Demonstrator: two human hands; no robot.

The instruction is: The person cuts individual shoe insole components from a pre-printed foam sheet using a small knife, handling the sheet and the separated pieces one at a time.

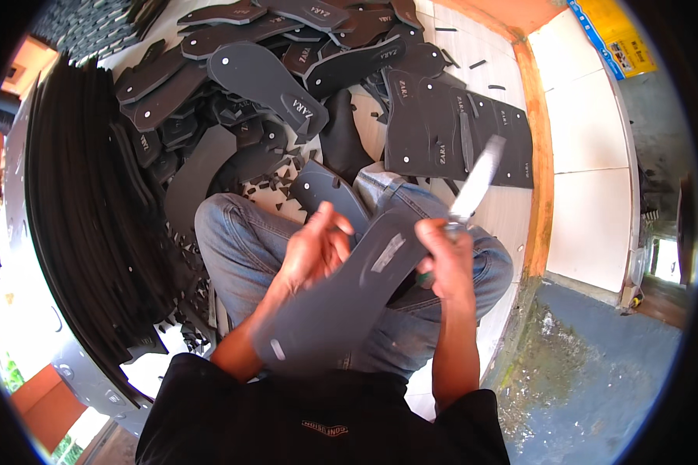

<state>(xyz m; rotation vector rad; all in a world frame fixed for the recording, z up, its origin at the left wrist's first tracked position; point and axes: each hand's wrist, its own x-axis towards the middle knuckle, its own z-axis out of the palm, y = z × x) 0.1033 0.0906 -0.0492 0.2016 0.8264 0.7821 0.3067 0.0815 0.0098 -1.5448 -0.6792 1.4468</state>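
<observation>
My right hand (pixel 450 260) is closed round the handle of a knife, its broad blade (pixel 479 180) slanting up and away to the right. A dark grey flip-flop sole (pixel 341 302) with a pale printed mark lies aslant over my lap, smeared by motion at its near end. The sole's far end meets my right hand; whether those fingers also pinch it is hidden. My left hand (pixel 316 246) is beside the sole's left edge, fingers apart and slightly curled, gripping nothing visible. Beyond it, another sole (pixel 326 190) rests by my legs.
A heap of cut soles (pixel 264 77) spreads ahead over the pale floor, with small black offcuts (pixel 275 186) scattered about. Tall stacked dark sheets (pixel 93 217) stand at the left. An uncut printed sheet (pixel 426 116) lies at the right beside an orange-edged step (pixel 541 155).
</observation>
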